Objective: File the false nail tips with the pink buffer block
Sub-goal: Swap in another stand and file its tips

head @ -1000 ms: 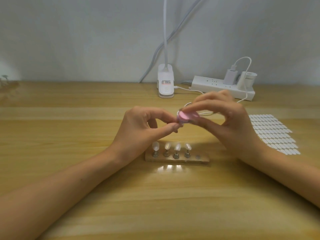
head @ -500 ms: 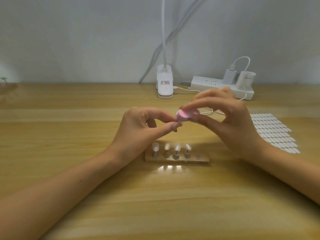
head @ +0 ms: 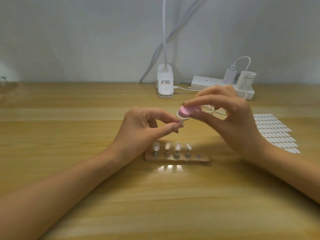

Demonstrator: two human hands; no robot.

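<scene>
My right hand [head: 230, 122] pinches the pink buffer block [head: 187, 110] between thumb and fingers, above the middle of the wooden table. My left hand [head: 147, 129] pinches a clear false nail tip [head: 181, 123] at its fingertips, just below and left of the block. Block and tip lie very close; contact is unclear. Under both hands a small wooden holder [head: 177, 158] stands on the table with several clear nail tips [head: 167, 146] upright on metal pegs; its rightmost peg [head: 198, 156] is bare.
A sheet of white oval adhesive tabs [head: 273, 132] lies at the right. At the back stand a white clip lamp base [head: 165, 84] and a white power strip [head: 223, 84] with plugged chargers; a white cable [head: 214, 110] loops behind my right hand.
My right hand has lifted the pink block slightly up and to the right, away from the tip. My left hand has stayed nearly in place, and the tip now shows at its fingertips.
</scene>
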